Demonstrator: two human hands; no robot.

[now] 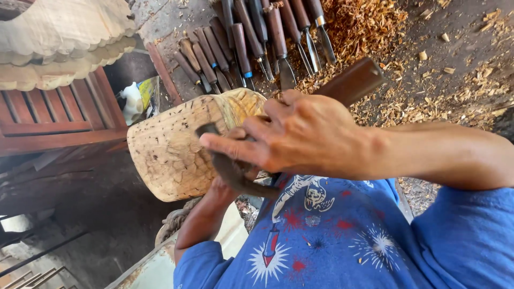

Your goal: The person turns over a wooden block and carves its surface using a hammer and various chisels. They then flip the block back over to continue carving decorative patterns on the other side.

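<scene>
- Pale wooden block (176, 152), large, rounded and roughly carved, marked all over with small dark nicks, tilted at centre left; taken here as the landmark.
- Blue printed shirt (342, 241), below and right of the block, filling the lower right corner.
- Reddish-brown slatted wooden panel (59, 115), left of the block, with stacked pale scalloped carved pieces (64, 37) above it.
- Spread of wood shavings (364, 27) on the dark ground, above and right of the block.
- Row of chisels (251, 40) with dark wooden handles and steel blades, lying side by side just above the block.
- Right hand (300, 136), at the block's right edge, closed round a tool, forefinger stretched out along it towards the block.
- Dark curved blade (227, 166), gripped in that hand, pressed against the block's right face.
- Dark brown wooden handle (353, 80), rising up and right from behind the right hand.
- Left hand (222, 187), just under the block's lower right edge, mostly hidden behind the blade and the right hand; whether open or closed cannot be told.
</scene>
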